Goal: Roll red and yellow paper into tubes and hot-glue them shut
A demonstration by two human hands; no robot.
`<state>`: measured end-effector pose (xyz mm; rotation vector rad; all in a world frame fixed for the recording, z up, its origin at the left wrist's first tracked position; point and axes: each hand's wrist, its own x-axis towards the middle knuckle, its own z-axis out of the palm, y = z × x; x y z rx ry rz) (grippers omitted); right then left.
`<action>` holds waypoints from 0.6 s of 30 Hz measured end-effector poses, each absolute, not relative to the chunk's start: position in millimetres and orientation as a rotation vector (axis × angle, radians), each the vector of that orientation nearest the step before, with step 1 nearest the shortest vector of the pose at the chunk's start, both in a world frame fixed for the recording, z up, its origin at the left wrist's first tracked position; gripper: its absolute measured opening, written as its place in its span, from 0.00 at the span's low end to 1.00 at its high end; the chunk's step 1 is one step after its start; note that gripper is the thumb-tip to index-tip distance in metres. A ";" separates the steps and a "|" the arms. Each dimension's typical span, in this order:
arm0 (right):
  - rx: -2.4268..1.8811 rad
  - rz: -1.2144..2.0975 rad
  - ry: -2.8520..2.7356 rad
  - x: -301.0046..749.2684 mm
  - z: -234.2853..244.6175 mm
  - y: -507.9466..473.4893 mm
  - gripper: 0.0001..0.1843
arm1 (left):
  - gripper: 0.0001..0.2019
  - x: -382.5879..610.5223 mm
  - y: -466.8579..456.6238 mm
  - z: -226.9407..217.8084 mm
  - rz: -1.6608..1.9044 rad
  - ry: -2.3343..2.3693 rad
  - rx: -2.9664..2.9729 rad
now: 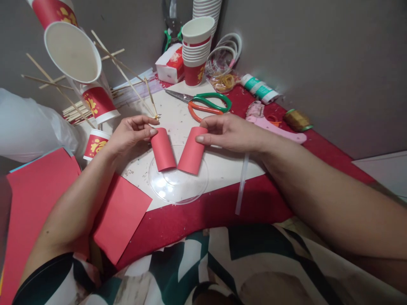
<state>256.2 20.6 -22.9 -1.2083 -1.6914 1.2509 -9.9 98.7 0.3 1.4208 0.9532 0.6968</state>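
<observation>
My left hand [132,131] pinches the top of a rolled red paper tube [163,150], thumb on its upper edge. My right hand [227,132] pinches a second red paper tube [192,153] the same way. The two tubes lean toward each other in a V, their lower ends nearly touching over a clear plastic disc [178,186] on the white board [222,167]. Both hands are closed on the tubes.
Green and orange scissors [206,103] lie behind the hands. A stack of paper cups [195,51], a tissue box [171,64], a glue tube [259,88], a gold thread spool [297,120] and a pink glue gun [273,125] stand behind. Red paper sheets [119,216], cups and wooden sticks [127,80] lie left.
</observation>
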 end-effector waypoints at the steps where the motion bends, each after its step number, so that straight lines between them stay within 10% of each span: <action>1: -1.206 1.218 -1.711 255.3 -23.9 20.3 0.13 | 0.13 -10.2 98.1 0.5 0.673 0.964 1.410; 18: -1.234 1.051 -1.816 250.1 -29.4 17.6 0.21 | 0.19 -24.5 106.3 -7.7 0.467 0.838 1.293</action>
